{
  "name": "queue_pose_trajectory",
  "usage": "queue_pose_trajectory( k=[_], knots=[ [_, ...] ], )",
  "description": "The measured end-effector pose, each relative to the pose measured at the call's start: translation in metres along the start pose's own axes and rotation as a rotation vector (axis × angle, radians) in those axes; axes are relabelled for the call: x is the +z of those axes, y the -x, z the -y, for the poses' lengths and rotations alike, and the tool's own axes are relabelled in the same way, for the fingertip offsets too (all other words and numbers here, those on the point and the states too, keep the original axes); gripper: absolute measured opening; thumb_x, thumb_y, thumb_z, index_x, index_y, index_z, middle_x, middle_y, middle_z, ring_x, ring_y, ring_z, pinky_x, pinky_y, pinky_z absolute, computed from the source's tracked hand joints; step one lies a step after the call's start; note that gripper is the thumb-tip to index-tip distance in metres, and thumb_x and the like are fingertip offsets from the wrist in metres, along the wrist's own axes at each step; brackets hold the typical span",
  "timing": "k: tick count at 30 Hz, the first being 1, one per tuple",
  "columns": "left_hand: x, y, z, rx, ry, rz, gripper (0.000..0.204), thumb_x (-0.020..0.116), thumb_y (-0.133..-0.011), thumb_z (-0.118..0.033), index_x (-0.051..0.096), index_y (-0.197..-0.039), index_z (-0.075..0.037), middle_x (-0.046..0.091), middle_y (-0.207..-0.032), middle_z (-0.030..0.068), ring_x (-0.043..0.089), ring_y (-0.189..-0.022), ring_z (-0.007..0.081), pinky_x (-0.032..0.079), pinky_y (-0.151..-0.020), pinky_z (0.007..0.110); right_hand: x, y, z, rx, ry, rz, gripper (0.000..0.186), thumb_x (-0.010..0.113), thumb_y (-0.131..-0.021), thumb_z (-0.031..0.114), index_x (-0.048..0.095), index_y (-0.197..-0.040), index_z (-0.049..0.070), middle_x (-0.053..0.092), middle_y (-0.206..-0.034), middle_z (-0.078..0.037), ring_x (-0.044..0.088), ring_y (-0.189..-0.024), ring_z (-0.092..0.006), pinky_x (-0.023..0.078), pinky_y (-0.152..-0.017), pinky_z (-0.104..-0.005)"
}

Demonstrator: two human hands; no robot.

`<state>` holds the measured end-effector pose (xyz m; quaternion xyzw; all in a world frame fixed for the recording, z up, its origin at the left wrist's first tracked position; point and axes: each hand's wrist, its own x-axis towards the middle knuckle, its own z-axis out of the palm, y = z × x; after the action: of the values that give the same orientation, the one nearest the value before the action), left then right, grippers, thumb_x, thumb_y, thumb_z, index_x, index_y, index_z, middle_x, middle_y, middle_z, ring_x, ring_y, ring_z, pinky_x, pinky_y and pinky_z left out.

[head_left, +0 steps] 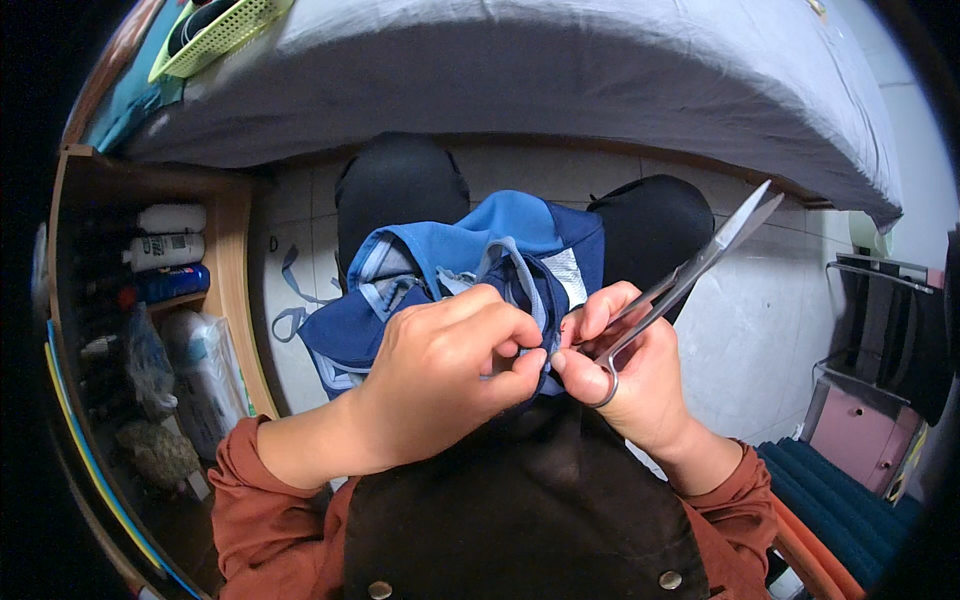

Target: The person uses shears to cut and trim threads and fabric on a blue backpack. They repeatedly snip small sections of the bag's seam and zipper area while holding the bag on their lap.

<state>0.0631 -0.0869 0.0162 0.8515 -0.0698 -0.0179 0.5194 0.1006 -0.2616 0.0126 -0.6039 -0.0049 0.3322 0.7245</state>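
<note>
My left hand (pixel 450 375) is closed in a pinch at the edge of a two-tone blue cloth item with straps (pixel 515 218), which lies over my lap. My right hand (pixel 620 370) grips metal scissors (pixel 688 275), their slightly parted blades pointing up and to the right, while its thumb and forefinger also meet the cloth close beside my left fingertips. What exactly the fingertips pinch is too small to make out. A brown-black apron (pixel 510 500) shows below the hands, and black-clad knees (pixel 390 180) are behind the cloth.
A bed with a grey sheet (pixel 530 80) runs across the front, holding a green basket (pixel 210 45). Wooden shelving (pixel 230 300) with bottles (pixel 165 250) and bags stands at left on the tiled floor (pixel 750 330). A pink drawer unit (pixel 855 425) is at right.
</note>
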Motion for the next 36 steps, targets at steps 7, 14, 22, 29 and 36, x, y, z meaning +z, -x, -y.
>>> queue_pose_trajectory(
  k=[7, 14, 22, 29, 36],
  knots=[
    [-0.025, -0.008, -0.008, -0.410, 0.208, 0.282, 0.011, 0.066, -0.071, -0.007, 0.057, -0.073, 0.000, 0.052, -0.059, 0.0006, 0.048, -0.053, 0.0040, 0.040, -0.048, 0.020, 0.012, 0.002, -0.011, -0.146, 0.152, -0.008, 0.023, 0.066, -0.070, 0.001, 0.049, -0.085, 0.004, 0.057, -0.080, -0.005, 0.055, -0.076, -0.0101, 0.046, -0.070, -0.0236],
    [-0.015, 0.002, 0.003, -0.409, 0.099, 0.302, 0.015, 0.064, -0.070, -0.007, 0.051, -0.067, 0.000, 0.051, -0.054, 0.0014, 0.048, -0.053, 0.0043, 0.040, -0.049, 0.021, 0.021, 0.003, -0.035, -0.243, 0.253, -0.038, 0.023, 0.064, -0.066, -0.001, 0.051, -0.084, 0.002, 0.055, -0.075, -0.002, 0.053, -0.067, -0.0082, 0.045, -0.062, -0.0222],
    [0.001, 0.003, 0.012, -0.569, 0.398, 0.266, 0.010, 0.062, -0.071, -0.004, 0.052, -0.069, -0.002, 0.054, -0.061, -0.0022, 0.048, -0.056, 0.0020, 0.039, -0.049, 0.018, 0.007, 0.005, -0.033, -0.032, -0.129, 0.005, 0.032, 0.064, -0.067, -0.001, 0.043, -0.090, 0.005, 0.052, -0.084, -0.004, 0.050, -0.074, -0.0089, 0.043, -0.070, -0.0223],
    [0.020, 0.014, 0.009, -0.556, 0.630, 0.085, 0.010, 0.060, -0.072, -0.002, 0.052, -0.068, 0.000, 0.055, -0.061, 0.0014, 0.052, -0.057, 0.0044, 0.043, -0.051, 0.020, -0.003, 0.009, -0.023, 0.038, -0.104, 0.011, 0.031, 0.066, -0.070, 0.004, 0.043, -0.092, 0.005, 0.053, -0.083, -0.004, 0.052, -0.074, -0.0087, 0.044, -0.068, -0.0222],
    [0.025, 0.006, 0.011, -0.188, 0.104, 0.037, 0.015, 0.062, -0.065, -0.003, 0.048, -0.064, -0.001, 0.049, -0.056, 0.0028, 0.047, -0.051, 0.0073, 0.039, -0.048, 0.022, -0.004, 0.003, -0.022, -0.035, 0.104, -0.006, 0.026, 0.061, -0.069, 0.001, 0.046, -0.089, 0.005, 0.050, -0.081, -0.001, 0.047, -0.071, -0.0065, 0.041, -0.065, -0.0221]
  ],
)
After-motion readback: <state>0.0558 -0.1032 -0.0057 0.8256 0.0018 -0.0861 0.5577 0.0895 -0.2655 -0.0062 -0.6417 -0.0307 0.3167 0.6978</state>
